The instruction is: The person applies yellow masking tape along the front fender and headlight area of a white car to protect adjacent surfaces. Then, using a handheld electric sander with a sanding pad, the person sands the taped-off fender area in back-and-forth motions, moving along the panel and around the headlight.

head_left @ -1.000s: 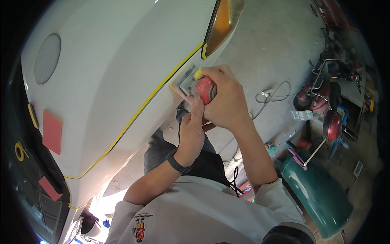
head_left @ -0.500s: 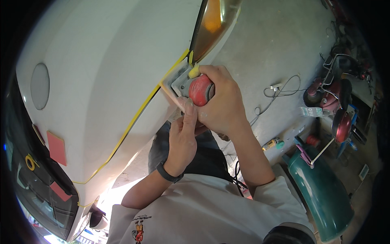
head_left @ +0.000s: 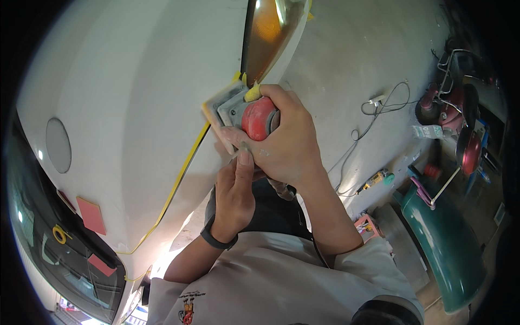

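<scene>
A sander with a red dome and a flat grey base rests against the white car's body panel, next to the seam edged with yellow masking tape. My right hand wraps around the red dome from the right, its thumb near a yellow piece at the top. Below it, my left hand is closed at the sander's lower side, thumb up; its fingertips pass behind the right hand and are partly hidden. The sander's pad lies across the tape's upper end, just under the amber headlight.
Pink sanding sheets and a yellow tape roll lie by the windscreen. At right are a cable on the floor, a screwdriver-like tool, a green curved panel and a red scooter-like machine.
The sander and both hands have shifted slightly left against the panel, and its pad now covers the tape's upper end. The whole view has also turned a little.
</scene>
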`<state>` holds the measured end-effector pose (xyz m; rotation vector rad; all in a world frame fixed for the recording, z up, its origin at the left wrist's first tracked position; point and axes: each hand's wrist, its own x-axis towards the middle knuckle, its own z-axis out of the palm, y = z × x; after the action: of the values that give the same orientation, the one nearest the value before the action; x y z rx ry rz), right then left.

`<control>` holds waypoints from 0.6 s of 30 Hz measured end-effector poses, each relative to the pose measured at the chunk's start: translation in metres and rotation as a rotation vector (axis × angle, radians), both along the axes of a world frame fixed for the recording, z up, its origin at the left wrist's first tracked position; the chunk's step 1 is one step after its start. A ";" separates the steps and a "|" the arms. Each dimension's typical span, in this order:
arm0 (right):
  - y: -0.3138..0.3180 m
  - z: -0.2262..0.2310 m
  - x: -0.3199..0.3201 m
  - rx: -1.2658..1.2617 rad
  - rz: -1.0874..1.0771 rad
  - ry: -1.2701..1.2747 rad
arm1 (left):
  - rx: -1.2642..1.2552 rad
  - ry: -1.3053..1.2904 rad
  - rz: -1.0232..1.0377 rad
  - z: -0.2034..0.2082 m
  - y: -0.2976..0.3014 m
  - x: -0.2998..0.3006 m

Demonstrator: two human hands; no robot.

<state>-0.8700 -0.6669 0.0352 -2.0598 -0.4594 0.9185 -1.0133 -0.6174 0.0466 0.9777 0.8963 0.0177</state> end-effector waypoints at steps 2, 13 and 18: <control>-0.003 0.000 -0.007 0.001 -0.007 -0.020 | -0.010 0.006 -0.033 0.001 0.000 -0.006; -0.041 -0.034 -0.006 0.026 -0.090 -0.122 | -0.138 0.026 0.008 -0.033 -0.035 0.009; -0.038 -0.028 -0.002 0.034 -0.025 -0.130 | -0.168 0.018 0.035 -0.032 -0.035 0.007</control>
<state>-0.8719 -0.7049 0.0072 -2.0973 -0.5136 0.7591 -1.0059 -0.6526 0.0150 0.8068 0.9161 -0.0364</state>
